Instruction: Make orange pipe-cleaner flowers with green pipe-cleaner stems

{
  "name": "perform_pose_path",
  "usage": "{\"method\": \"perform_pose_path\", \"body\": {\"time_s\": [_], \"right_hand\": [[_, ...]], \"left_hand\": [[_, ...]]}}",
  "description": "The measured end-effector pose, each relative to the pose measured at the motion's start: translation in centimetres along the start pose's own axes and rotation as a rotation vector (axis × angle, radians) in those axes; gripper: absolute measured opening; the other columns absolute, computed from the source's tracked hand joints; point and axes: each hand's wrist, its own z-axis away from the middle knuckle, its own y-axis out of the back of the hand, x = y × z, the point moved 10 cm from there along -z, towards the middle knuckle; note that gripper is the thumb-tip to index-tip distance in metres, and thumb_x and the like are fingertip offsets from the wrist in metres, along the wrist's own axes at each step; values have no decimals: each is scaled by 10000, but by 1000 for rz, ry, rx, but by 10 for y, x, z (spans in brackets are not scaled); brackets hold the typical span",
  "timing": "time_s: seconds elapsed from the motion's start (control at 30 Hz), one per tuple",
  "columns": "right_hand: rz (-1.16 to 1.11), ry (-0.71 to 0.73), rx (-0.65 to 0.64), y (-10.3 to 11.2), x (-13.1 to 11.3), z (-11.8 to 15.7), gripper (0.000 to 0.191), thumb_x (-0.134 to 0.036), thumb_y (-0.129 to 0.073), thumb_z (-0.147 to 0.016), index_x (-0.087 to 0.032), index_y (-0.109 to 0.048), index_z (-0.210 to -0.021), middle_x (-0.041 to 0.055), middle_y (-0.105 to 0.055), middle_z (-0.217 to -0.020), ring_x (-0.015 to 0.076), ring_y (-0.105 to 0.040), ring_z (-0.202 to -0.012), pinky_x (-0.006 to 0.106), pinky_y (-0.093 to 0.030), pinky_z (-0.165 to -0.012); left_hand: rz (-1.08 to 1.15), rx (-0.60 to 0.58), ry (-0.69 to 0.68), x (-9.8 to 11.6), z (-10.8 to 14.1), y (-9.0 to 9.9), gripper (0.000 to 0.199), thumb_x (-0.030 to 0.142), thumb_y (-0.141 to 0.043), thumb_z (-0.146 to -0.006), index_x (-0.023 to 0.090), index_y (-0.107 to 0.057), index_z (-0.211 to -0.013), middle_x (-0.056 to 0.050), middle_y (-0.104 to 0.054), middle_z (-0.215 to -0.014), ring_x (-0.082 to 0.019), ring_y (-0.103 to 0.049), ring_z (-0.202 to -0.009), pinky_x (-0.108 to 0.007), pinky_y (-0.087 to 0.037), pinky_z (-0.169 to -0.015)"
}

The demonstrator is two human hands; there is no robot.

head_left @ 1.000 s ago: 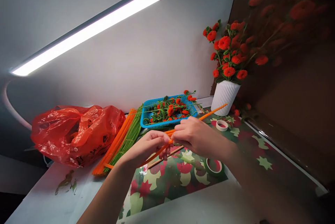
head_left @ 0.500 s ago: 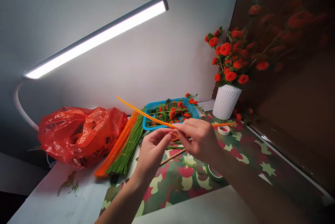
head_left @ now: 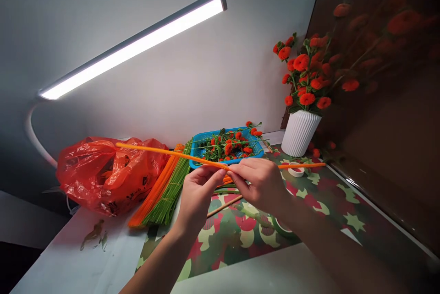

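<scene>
My left hand [head_left: 195, 195] and my right hand [head_left: 259, 182] meet over the mat, thumbs and fingertips pinched together on an orange pipe cleaner [head_left: 172, 152]. One long end of it runs out to the left, in front of the plastic bag; the other shows to the right, beyond my right hand. The exact spot between the fingertips is mostly hidden. Below and behind the hands lie more orange pipe cleaners, partly covered, and a thin brown stick [head_left: 223, 206]. A green tape roll [head_left: 280, 227] sits under my right wrist, and a white tape roll [head_left: 296, 171] farther right.
Behind the hands stands a blue basket [head_left: 193, 151] of orange-red flowers on green stems. To its left lie orange [head_left: 154, 193] and green pipe-cleaner bundles [head_left: 168, 200] beside a red plastic bag [head_left: 103, 179]. A white ribbed vase [head_left: 300, 133] holds flowers; a lit lamp [head_left: 137, 42] hangs above.
The pipe cleaner's left end has swung down and farther left, and more of its right end shows. Both hands keep their pinch. The whole view has shifted slightly.
</scene>
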Motion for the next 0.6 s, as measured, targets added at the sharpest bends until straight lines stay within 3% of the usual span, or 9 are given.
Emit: {"method": "perform_pose_path", "body": {"time_s": [0.2,0.6], "right_hand": [[-31,-27,-54,-3,2,-1,326,-229,-434,-943,-165,-660,-717,-5,-559,-563,110,-476,-540,244,-299,-547],[118,27,-76,-15,-5,5,356,-197,-434,-922,-168,-579,-598,-10,-501,-526,114,-409,-516,271,-235,-526]], "left_hand": [[4,9,-15,0,-1,3,124,269,-802,-656,165,-755,-702,-16,-725,-670,-96,-612,-638,-168,-500,-629],[-89,122,18,-5,-3,10,154,256,-765,-596,125,-706,-653,-34,-701,-622,-134,-612,-597,-239,-506,-622]]}}
